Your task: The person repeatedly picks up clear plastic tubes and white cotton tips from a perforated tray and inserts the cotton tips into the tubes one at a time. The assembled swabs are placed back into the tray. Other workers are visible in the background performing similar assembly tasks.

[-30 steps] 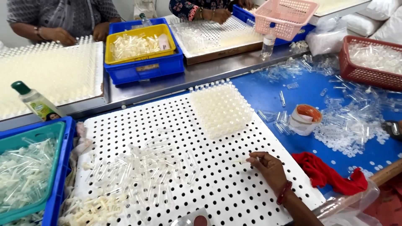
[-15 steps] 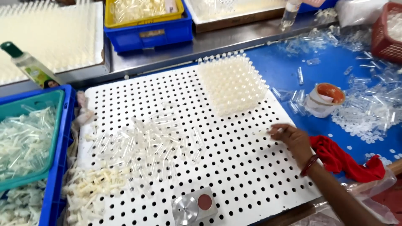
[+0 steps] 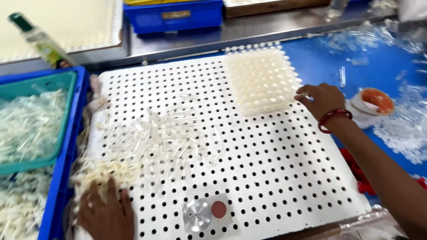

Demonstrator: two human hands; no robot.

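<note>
While right hand (image 3: 321, 101) touches upright filled tubes (image 3: 262, 80) (fingers loosely curled, holding nothing), left hand (image 3: 106, 212) flat on loose tubes (image 3: 153, 138) lying mostly diagonal

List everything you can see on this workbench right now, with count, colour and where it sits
Perforated board: one, white, centre.
Block of inserted tubes: one, translucent white, board's far right corner.
Loose clear tubes: a pile, board's left half.
Cream pieces: a heap, board's near left.
Metal disc: one, silver, with a red dot beside it, board's near edge.
Blue crate: one, left, holding a teal tray of tubes.
Bottle: one, green cap, far left.
Small cup: one, white with orange inside, right.
Blue mat: right.
Red cloth: one, near right.
Left hand: on the cream heap.
Right hand: red bangle, beside the tube block.
</note>
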